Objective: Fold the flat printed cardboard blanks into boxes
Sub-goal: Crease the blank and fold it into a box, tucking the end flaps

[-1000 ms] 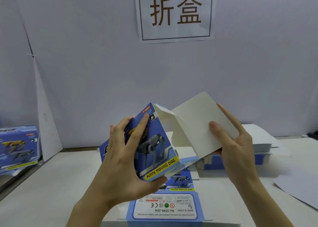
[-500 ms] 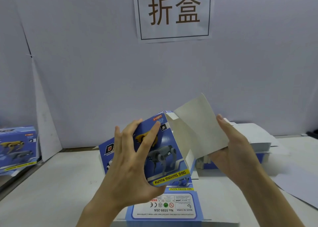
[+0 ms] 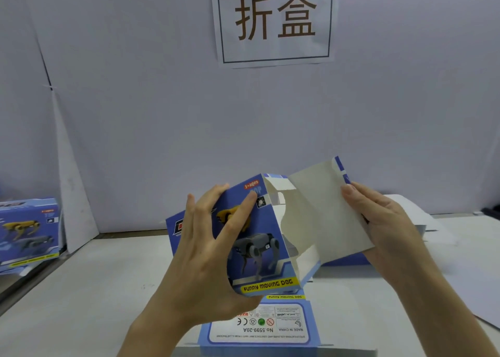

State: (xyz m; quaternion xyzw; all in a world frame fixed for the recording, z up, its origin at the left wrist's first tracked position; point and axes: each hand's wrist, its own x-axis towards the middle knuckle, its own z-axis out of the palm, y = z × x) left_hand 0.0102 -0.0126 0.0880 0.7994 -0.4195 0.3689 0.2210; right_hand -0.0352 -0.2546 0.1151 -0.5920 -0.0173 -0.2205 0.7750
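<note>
Could buckle the box (image 3: 257,243), gripped above the worktop (image 3: 94,289) by spread fingers and thumb of the left hand (image 3: 205,251), or crease its flap (image 3: 322,210) off the score, by pushing too hard with the flat, straight-fingered right hand (image 3: 384,221) behind it.

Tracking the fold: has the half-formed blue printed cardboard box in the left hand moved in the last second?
Yes. The blue printed cardboard box has sunk, slightly rightward, toward the flat printed blank lying on the table.
</note>
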